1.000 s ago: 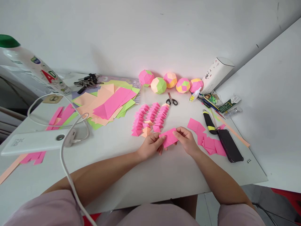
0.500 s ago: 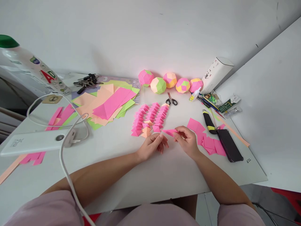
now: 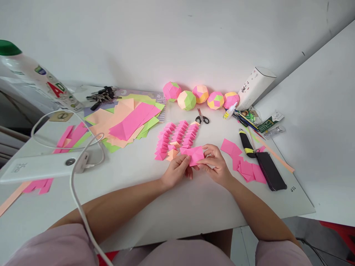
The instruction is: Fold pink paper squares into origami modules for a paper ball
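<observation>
A creased square of pink paper (image 3: 196,155) is held up between my two hands above the table. My left hand (image 3: 177,171) pinches its lower left edge between thumb and fingers. On the other side, my right hand (image 3: 216,164) grips the right edge with thumb and fingertips. Just beyond the hands stand rows of folded pink paper pieces (image 3: 181,131), with a few peach folded pieces (image 3: 172,154) among them. To the right of my right hand lie loose pink paper squares (image 3: 246,168), some overlapping.
Scissors (image 3: 202,117) lie behind the rows, with several paper balls (image 3: 187,100) along the wall. A stack of coloured paper (image 3: 124,123) is on the left, near a power bank (image 3: 44,167) with a white cable. A cutter (image 3: 246,143) and a black phone (image 3: 270,170) lie right.
The pink paper has turned from nearly edge-on to face up and opened flat. My left hand now grips it too; the right hand has shifted slightly left.
</observation>
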Demonstrator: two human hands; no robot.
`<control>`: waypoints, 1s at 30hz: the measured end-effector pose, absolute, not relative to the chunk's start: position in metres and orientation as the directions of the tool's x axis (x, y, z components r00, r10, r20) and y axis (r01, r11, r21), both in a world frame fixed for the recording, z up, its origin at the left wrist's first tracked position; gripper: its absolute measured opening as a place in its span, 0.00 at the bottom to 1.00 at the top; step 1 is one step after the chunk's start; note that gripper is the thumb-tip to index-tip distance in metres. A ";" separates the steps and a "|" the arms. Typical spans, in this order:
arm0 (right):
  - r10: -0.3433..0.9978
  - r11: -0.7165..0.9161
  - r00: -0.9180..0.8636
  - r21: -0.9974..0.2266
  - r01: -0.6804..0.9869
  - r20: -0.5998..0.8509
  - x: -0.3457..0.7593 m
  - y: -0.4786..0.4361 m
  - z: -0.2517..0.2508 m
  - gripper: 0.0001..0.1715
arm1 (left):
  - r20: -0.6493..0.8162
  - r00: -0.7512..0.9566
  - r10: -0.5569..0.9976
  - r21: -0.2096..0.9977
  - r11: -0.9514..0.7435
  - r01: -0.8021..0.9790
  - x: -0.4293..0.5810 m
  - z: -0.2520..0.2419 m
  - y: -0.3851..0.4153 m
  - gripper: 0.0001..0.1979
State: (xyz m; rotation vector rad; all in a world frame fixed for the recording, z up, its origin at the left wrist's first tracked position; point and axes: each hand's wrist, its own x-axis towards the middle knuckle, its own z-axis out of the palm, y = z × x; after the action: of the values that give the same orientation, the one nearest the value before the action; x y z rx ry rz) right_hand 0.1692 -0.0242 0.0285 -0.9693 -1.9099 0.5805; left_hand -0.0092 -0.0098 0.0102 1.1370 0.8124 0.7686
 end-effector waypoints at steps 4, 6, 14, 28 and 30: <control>0.842 0.540 -0.264 -0.731 0.418 0.471 0.169 -0.023 0.033 0.08 | -0.169 0.488 0.856 0.959 0.256 -0.118 -0.009 0.009 -0.010 0.21; 0.854 0.518 -0.279 -0.761 0.391 0.438 0.169 -0.023 0.034 0.09 | -0.180 0.497 0.849 0.954 0.273 -0.122 -0.009 0.007 -0.011 0.20; 0.891 0.438 -0.293 -0.822 0.363 0.346 0.168 -0.025 0.031 0.08 | -0.188 0.500 0.845 0.961 0.263 -0.083 -0.010 0.006 -0.011 0.20; 0.962 0.266 -0.143 -0.908 0.324 0.231 0.165 -0.027 0.038 0.06 | -0.148 0.565 0.812 0.958 0.260 -0.122 -0.011 0.010 -0.012 0.19; 0.965 0.258 -0.138 -0.911 0.321 0.224 0.164 -0.028 0.038 0.07 | -0.154 0.566 0.810 0.958 0.263 -0.117 -0.010 0.009 -0.011 0.19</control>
State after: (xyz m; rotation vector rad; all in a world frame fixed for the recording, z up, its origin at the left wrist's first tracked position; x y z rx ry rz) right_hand 0.1641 -0.0281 0.0380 -1.2095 -1.6388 0.9085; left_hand -0.0102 -0.0115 0.0094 1.1374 0.7441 0.7113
